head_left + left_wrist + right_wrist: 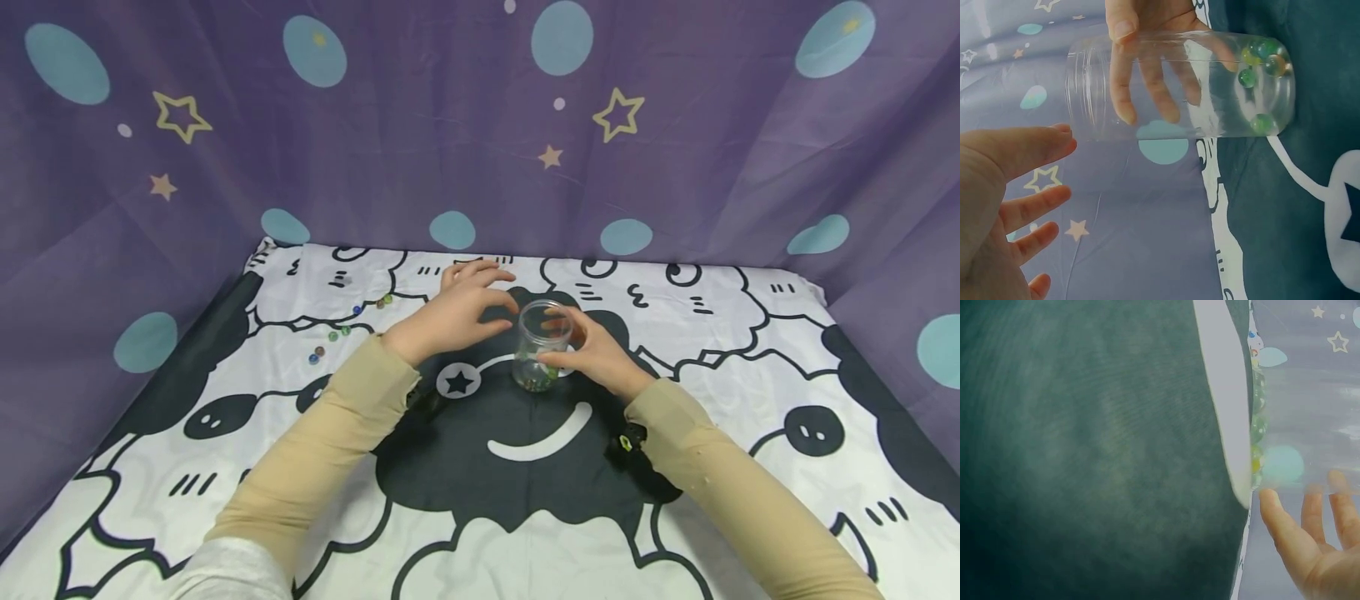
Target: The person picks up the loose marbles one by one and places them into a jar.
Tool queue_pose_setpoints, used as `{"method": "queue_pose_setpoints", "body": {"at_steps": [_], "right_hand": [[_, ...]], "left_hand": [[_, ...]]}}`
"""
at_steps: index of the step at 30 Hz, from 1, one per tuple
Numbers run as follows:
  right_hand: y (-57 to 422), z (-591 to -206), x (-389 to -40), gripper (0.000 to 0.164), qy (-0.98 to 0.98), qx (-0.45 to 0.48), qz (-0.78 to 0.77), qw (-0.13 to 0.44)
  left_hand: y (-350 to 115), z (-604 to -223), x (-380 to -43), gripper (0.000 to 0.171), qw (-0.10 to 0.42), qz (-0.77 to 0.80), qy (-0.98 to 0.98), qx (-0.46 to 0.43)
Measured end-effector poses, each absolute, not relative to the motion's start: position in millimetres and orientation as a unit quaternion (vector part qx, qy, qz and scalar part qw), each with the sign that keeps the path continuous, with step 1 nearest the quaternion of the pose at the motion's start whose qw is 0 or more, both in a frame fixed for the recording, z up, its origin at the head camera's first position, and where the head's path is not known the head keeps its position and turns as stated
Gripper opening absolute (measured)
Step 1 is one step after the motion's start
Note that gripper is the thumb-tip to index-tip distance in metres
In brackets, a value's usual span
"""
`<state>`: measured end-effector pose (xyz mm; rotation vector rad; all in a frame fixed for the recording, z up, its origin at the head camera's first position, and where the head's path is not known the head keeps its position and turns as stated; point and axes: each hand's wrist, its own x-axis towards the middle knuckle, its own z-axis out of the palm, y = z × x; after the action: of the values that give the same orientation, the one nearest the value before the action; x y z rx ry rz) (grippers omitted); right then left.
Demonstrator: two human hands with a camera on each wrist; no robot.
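A clear jar [542, 346] stands on the black part of the cloth with several glass marbles [1264, 57], mostly green with some yellow and orange, at its bottom. My right hand [596, 350] holds the jar from its right side, thumb toward me and fingers round the far side. In the left wrist view the right fingers [1155, 87] show through the clear wall. My left hand [468, 304] is beside the jar's mouth on the left, fingers spread with nothing between them. Its thumb [1054, 139] comes close to the jar's rim.
Several loose marbles lie on the white cloth to the left, among them a blue one [313, 359], a green one [346, 331] and another blue one [357, 310]. A purple curtain [450, 125] with stars and dots hangs behind the cloth-covered table [525, 558].
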<state>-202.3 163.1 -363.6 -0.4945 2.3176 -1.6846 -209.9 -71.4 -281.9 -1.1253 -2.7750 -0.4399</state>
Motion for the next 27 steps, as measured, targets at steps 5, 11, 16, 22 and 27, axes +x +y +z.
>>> {"method": "queue_pose_setpoints", "body": {"at_steps": [5,11,16,22,27], "right_hand": [[163.0,-364.1,-202.2,0.076,0.794,-0.172,-0.573,0.114],[162.3,-364.1,-201.5,0.076,0.794,-0.173,-0.572,0.110],[162.5,-364.6,-200.7,0.076,0.794,-0.173,-0.572,0.109],[162.6,-365.4,-200.6,0.074,0.794,-0.174,-0.573,0.106],[162.5,-363.9,-200.2,0.074,0.793,-0.178,-0.574,0.104]], "left_hand": [[-79.0,-287.1,-205.1,0.016,0.055,-0.146,-0.917,-0.368],[-88.6,-295.7,-201.4,0.014,0.055,-0.151,-0.916,-0.368],[-95.0,-300.9,-199.7,0.014,0.055,-0.155,-0.917,-0.365],[-102.7,-305.7,-197.9,0.013,0.052,-0.154,-0.921,-0.353],[-109.9,-308.7,-196.5,0.013,0.048,-0.159,-0.922,-0.350]]}}
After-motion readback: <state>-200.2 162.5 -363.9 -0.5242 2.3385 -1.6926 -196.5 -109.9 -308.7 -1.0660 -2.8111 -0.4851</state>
